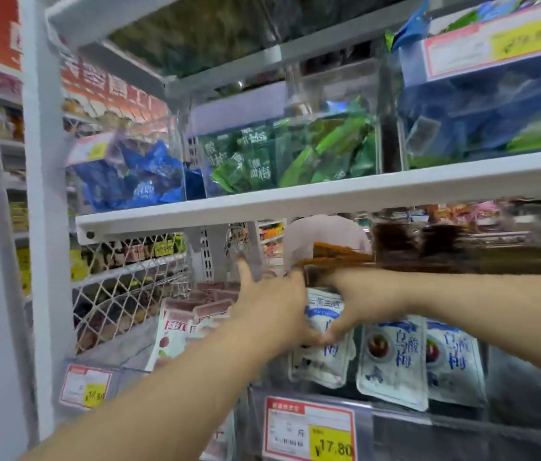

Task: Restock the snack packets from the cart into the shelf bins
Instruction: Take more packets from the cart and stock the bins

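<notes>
- Step in hand: seating a white-and-blue snack packet in the lower shelf bin.
- Left hand and right hand: fingers curled round the packet's upper part, gripping it.
- Packet location: upright at the bin front, just beside two matching packets.
- Next move, as judged: align with the row, then release.
</notes>
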The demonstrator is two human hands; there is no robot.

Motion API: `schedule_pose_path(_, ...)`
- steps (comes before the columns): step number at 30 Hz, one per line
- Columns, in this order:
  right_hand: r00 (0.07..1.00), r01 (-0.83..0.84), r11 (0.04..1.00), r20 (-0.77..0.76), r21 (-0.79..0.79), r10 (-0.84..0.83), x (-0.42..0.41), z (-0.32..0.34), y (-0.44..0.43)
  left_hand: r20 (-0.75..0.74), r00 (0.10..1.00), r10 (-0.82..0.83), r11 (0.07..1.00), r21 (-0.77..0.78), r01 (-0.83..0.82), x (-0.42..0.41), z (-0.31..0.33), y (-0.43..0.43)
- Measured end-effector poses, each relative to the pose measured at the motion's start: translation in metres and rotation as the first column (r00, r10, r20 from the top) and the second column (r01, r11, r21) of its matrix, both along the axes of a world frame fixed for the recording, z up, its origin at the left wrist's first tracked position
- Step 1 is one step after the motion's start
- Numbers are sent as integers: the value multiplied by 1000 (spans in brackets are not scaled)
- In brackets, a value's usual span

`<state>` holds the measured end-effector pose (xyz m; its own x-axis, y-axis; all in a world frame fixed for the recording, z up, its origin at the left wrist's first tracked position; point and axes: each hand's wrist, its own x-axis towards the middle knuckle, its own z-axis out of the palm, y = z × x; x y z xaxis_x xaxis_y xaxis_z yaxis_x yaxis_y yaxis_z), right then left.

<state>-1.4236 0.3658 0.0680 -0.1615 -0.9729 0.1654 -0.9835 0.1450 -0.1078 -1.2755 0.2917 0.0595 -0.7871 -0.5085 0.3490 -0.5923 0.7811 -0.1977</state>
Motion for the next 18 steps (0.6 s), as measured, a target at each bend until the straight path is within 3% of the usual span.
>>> schedule_pose_path(5,984,72,991,-168,111,-53,-7,-19,-15,139,990,3,976,-216,28,-5,0,3)
schedule_pose_path(10,948,203,970,-275,131,-161,-14,-22,-12,117,988,-98,912,-386,137,0,-4,9)
schedule_pose_path(11,947,211,968,-274,134,-168,-12,-21,-10,143,975,-167,911,-355,208,1,-4,10)
schedule_pose_path(13,942,221,967,-286,128,-177,-12,-18,-9,243,928,-283,948,-75,309,3,-5,12)
schedule_pose_path(15,939,246,960,-278,133,-202,-10,-14,-12,352,873,-338,921,315,229,-2,-5,12)
schedule_pose_path(16,939,256,957,-270,139,-212,-9,-12,-12,397,848,-352,883,441,160,-6,-7,13)
schedule_pose_path(18,942,257,956,-256,139,-216,-7,-10,-13,489,790,-371,855,512,85,-14,-11,15)
